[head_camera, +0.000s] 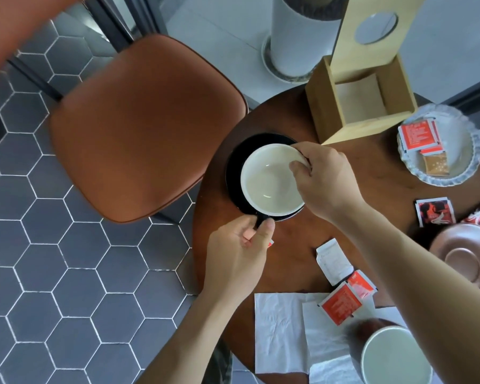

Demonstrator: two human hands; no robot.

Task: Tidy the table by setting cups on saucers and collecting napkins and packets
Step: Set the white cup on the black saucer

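A black cup [270,181] with a cream inside sits on a black saucer [234,167] at the left edge of the round wooden table [294,245]. My left hand [240,253] pinches the cup's black handle. My right hand [324,178] grips the cup's far right rim. A brown saucer [460,259] lies bare at the right. A second cup [394,358] stands at the bottom right. White napkins [280,331] lie near the front edge. Red packets [344,300] and a white packet [334,263] are scattered between them; two more red packets [435,212] lie near the brown saucer.
An open wooden napkin box [358,106] stands at the back of the table. A white scalloped dish [455,151] beside it holds several packets. A brown padded chair [142,126] stands left of the table over grey hexagon floor tiles. A white cylinder [294,45] stands behind.
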